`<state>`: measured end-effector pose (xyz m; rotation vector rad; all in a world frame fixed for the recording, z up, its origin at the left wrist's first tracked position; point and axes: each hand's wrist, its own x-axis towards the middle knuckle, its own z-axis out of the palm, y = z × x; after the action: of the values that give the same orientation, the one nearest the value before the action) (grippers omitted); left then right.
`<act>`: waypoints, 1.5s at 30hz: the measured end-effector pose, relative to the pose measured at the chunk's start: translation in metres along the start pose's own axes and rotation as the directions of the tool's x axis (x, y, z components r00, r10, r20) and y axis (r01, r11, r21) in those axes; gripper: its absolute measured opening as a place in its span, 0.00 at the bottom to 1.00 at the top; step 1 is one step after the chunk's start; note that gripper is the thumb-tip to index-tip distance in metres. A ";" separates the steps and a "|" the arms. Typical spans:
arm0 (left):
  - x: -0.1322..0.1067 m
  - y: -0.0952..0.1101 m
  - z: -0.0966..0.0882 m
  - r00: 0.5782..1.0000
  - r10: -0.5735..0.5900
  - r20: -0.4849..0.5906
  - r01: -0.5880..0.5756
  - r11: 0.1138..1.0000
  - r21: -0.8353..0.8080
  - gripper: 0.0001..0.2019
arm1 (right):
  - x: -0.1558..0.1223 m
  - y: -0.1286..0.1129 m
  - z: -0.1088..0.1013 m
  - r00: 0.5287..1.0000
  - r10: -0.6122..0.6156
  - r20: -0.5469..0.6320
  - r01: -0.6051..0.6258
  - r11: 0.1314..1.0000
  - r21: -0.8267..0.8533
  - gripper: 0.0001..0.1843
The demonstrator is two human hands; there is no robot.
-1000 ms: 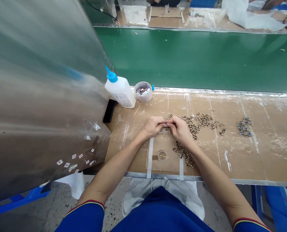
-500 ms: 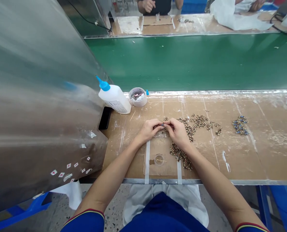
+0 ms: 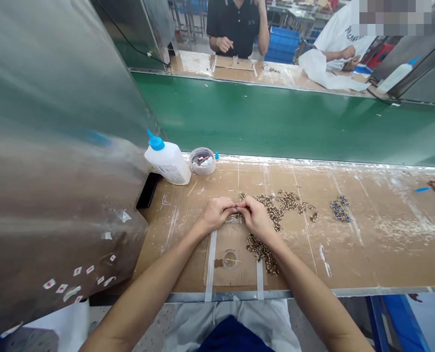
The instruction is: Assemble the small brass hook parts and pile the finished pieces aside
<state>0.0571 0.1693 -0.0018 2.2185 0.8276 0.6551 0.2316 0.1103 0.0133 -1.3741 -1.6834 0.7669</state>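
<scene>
My left hand (image 3: 217,213) and my right hand (image 3: 253,215) meet above the cardboard-covered bench, fingertips pinched together. Between them is a tiny dark bluish piece (image 3: 236,207), mostly covered by the fingers; its exact kind is too small to make out. Around and beneath my right hand lies a loose heap of small brass-coloured metal pieces (image 3: 272,210), with more of them (image 3: 262,250) beside the wrist. Farther right sits a separate cluster of similar pieces with blue parts (image 3: 340,209). Below the hands, a small clear round dish (image 3: 229,259) with a thin stick across it rests on a taped cardboard pad (image 3: 235,278).
A white bottle with a blue nozzle (image 3: 169,164), a tape roll holding scraps (image 3: 203,162) and a black phone-like object (image 3: 148,190) stand at the left by a metal panel (image 3: 74,171). Beyond runs a green belt (image 3: 276,122); two people sit across it.
My view has tilted up and shifted right, showing more of the people opposite and another heap at the far right. Both hands keep their pinch on the tiny piece.
</scene>
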 end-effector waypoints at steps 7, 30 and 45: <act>0.000 0.002 -0.002 1.000 0.004 0.028 -0.004 1.000 -0.003 0.11 | 0.000 -0.002 0.000 0.999 0.032 0.005 -0.032 0.999 0.019 0.08; -0.001 0.005 0.002 1.000 0.010 0.011 -0.011 0.999 0.044 0.12 | 0.002 0.003 -0.011 0.997 0.074 0.017 -0.075 0.996 0.045 0.06; -0.003 0.011 0.002 0.999 0.002 0.032 -0.003 1.000 0.024 0.12 | 0.001 0.006 -0.008 0.995 0.062 0.076 -0.069 0.994 0.089 0.06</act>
<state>0.0601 0.1601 0.0040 2.2465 0.8203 0.6120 0.2416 0.1121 0.0129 -1.3581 -1.6448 0.9310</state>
